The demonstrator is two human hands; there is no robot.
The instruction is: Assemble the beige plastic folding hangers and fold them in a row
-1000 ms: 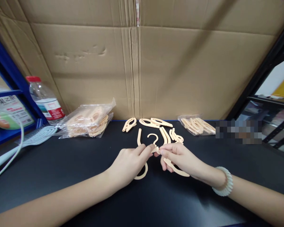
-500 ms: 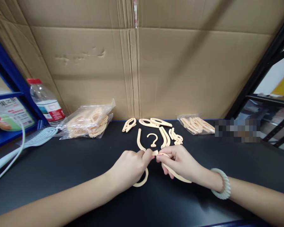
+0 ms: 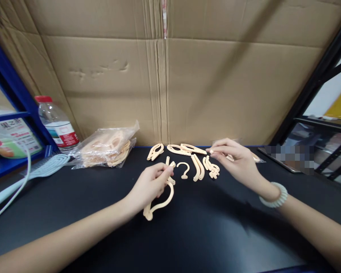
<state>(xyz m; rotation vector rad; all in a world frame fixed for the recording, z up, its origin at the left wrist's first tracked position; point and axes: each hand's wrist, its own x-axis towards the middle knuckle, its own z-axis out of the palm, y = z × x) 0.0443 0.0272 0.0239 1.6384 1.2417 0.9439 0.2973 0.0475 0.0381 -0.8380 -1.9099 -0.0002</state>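
Observation:
My left hand (image 3: 153,180) is closed around a cream plastic folding hanger (image 3: 171,197). Its curved hook hangs below the fingers and one end pokes out above them; the palm hides the rest. At the back right, the fingertips of my right hand (image 3: 233,157) are pinched together by the end of a folded hanger (image 3: 194,148); a small pale bit shows between them, too small to name. Between the hands lie a loose hanger hook (image 3: 184,171), two curved hanger arms (image 3: 198,167) and several small curved pieces (image 3: 211,167). Another arm (image 3: 167,160) is partly behind my left hand.
A plastic bag of hanger parts (image 3: 108,146) and a red-capped bottle (image 3: 58,125) stand back left, near a pale blue hairbrush (image 3: 52,163). Another folded hanger (image 3: 155,151) lies by the cardboard wall (image 3: 116,91). A second bag (image 3: 257,158) is partly behind my right hand.
My right hand has let go of the hanger arm and moved up and right to the back of the table. My left hand has shifted slightly left and up with the hanger.

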